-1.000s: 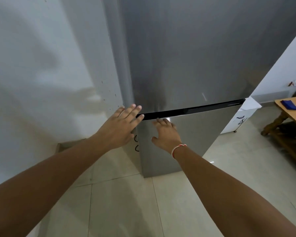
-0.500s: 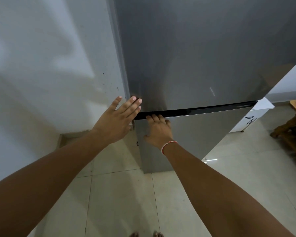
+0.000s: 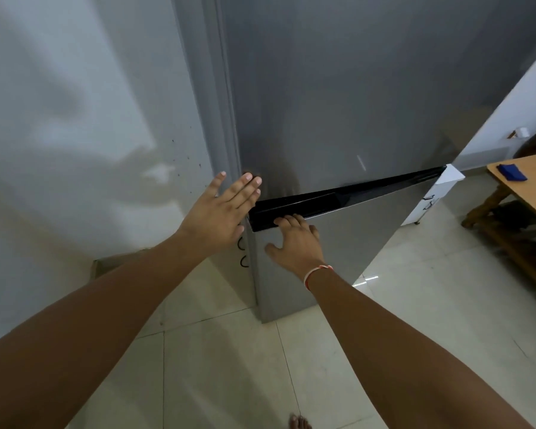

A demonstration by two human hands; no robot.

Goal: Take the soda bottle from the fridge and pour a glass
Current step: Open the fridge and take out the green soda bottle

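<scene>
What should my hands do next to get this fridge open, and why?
Probably pull the lower door toward you with the right hand, whose fingertips are already hooked into the black handle recess at the door's top edge. The left hand lies flat against the upper door, so it can brace. No soda bottle shows yet.

Both forearms are bare, with a thin red-and-white thread band (image 3: 317, 271) tied around the right wrist.
</scene>
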